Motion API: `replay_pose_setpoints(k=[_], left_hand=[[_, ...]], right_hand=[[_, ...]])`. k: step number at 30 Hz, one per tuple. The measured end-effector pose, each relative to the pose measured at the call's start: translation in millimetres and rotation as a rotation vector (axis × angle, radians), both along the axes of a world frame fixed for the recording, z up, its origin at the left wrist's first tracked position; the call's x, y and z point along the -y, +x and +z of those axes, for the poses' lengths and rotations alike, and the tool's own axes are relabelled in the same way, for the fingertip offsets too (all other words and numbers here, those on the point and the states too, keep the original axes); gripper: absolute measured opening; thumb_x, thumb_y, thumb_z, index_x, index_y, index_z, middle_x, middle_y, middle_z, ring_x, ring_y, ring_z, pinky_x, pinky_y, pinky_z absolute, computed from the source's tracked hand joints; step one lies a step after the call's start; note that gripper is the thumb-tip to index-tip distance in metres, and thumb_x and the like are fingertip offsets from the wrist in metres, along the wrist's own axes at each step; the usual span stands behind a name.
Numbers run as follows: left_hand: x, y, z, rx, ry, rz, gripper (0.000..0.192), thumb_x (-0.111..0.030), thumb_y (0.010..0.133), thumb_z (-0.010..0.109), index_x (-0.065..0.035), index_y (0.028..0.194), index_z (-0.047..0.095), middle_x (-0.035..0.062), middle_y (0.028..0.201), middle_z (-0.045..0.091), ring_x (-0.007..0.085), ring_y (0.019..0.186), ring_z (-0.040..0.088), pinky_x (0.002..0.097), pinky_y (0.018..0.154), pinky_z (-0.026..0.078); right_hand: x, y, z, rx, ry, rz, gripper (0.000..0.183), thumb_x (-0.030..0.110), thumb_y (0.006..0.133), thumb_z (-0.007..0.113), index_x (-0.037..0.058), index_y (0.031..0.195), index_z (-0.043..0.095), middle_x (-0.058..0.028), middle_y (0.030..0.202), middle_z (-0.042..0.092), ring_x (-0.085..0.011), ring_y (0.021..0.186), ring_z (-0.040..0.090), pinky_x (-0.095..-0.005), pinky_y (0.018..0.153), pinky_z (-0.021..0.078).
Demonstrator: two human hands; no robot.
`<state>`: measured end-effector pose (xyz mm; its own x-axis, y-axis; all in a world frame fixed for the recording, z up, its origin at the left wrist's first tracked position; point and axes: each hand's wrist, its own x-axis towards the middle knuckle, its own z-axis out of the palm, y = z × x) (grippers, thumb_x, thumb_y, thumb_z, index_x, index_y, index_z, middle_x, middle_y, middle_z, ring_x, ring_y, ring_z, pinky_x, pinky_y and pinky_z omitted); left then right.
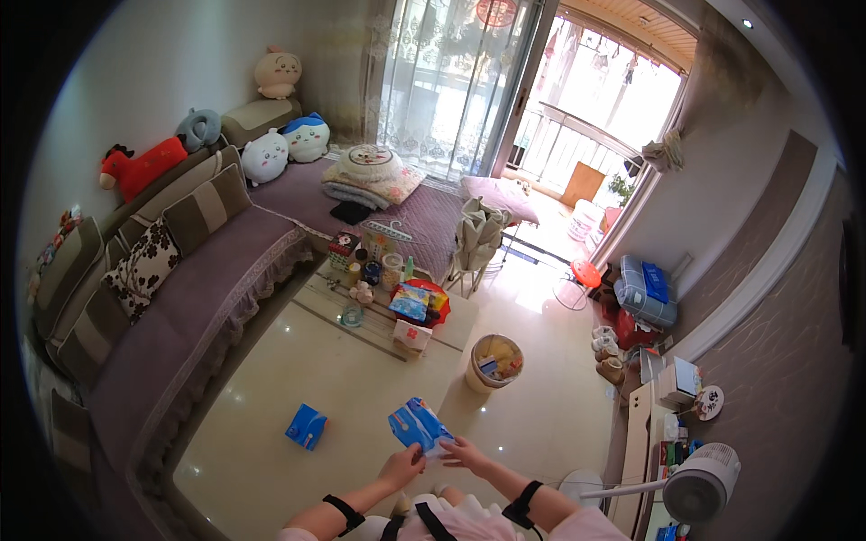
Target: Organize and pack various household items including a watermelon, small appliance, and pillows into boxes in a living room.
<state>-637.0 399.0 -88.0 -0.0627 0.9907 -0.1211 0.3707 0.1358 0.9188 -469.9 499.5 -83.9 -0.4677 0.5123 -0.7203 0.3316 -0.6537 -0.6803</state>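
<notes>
A blue plastic packet [418,425] with a pale, see-through end hangs in front of me above the edge of the coffee table. My left hand [404,466] pinches its near end on the left. On the right, my right hand [467,456] has its fingers on the pale corner of the same packet. A blue box or pack [307,427] with similar printing lies on the glossy cream coffee table [250,379], to the left of my hands. The contents of the packet cannot be made out.
A waste bin [496,365] with rubbish in it stands right of the table. Jars, a tissue box [412,337] and a red tray of snacks [433,312] crowd the table's far end. A sofa [183,304] runs along the left. A white fan [700,483] stands at right.
</notes>
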Motion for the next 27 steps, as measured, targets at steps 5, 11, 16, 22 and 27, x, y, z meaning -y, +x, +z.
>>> replay_pose_setpoints(k=[5, 11, 16, 22, 27], left_hand=[[-33.9, -24.2, -0.2, -0.129, 0.004, 0.088, 0.018, -0.02, 0.078, 0.05, -0.0033, 0.081, 0.043, 0.0122, 0.069, 0.058, 0.03, 0.064, 0.057, 0.037, 0.057, 0.044], [-41.5, -66.9, -47.8, 0.142, -0.08, 0.475, 0.031, -0.021, 0.076, 0.053, -0.0031, 0.099, 0.043, 0.0083, 0.074, 0.059, 0.0249, 0.069, 0.058, 0.0337, 0.06, 0.045], [-16.8, -113.9, -83.2, -0.197, -0.437, 0.892, 0.039, -0.019, 0.075, 0.054, -0.0025, 0.108, 0.04, 0.0077, 0.075, 0.058, 0.0223, 0.067, 0.058, 0.0333, 0.058, 0.045], [18.3, -118.1, -111.8, -0.133, -0.602, 1.284, 0.045, -0.017, 0.074, 0.056, -0.0019, 0.112, 0.037, 0.006, 0.076, 0.058, 0.0227, 0.067, 0.057, 0.0344, 0.057, 0.046], [12.2, -122.4, -120.2, -0.073, -0.746, 1.362, 0.057, -0.015, 0.072, 0.059, -0.0008, 0.119, 0.03, 0.0108, 0.101, 0.05, 0.0249, 0.085, 0.053, 0.0345, 0.07, 0.045]], right_hand=[[-59.7, -36.4, -16.9, -0.026, -0.006, 0.151, 0.032, 0.023, 0.082, 0.053, 0.0055, 0.107, 0.045, -0.0061, 0.095, 0.054, -0.0175, 0.084, 0.057, -0.0309, 0.073, 0.049], [-134.6, -91.5, -48.3, 0.08, -0.066, 0.293, 0.031, 0.019, 0.082, 0.052, 0.0043, 0.107, 0.044, -0.0092, 0.098, 0.054, -0.0206, 0.085, 0.057, -0.0319, 0.072, 0.0492], [-204.8, -143.2, -87.1, 0.168, -0.176, 0.363, 0.039, 0.013, 0.079, 0.053, 0.005, 0.114, 0.037, -0.0107, 0.101, 0.051, -0.0232, 0.087, 0.056, -0.0345, 0.074, 0.0489], [-246.3, -216.6, -162.5, 0.174, -0.201, 0.389, 0.039, 0.007, 0.077, 0.051, 0.0051, 0.113, 0.035, -0.01, 0.096, 0.05, -0.024, 0.084, 0.055, -0.0355, 0.072, 0.0493], [-269.1, -272.2, -216.1, 0.191, -0.128, 0.437, 0.043, 0.006, 0.076, 0.049, 0.006, 0.116, 0.033, -0.0075, 0.092, 0.048, -0.0224, 0.084, 0.054, -0.0352, 0.075, 0.0482]])
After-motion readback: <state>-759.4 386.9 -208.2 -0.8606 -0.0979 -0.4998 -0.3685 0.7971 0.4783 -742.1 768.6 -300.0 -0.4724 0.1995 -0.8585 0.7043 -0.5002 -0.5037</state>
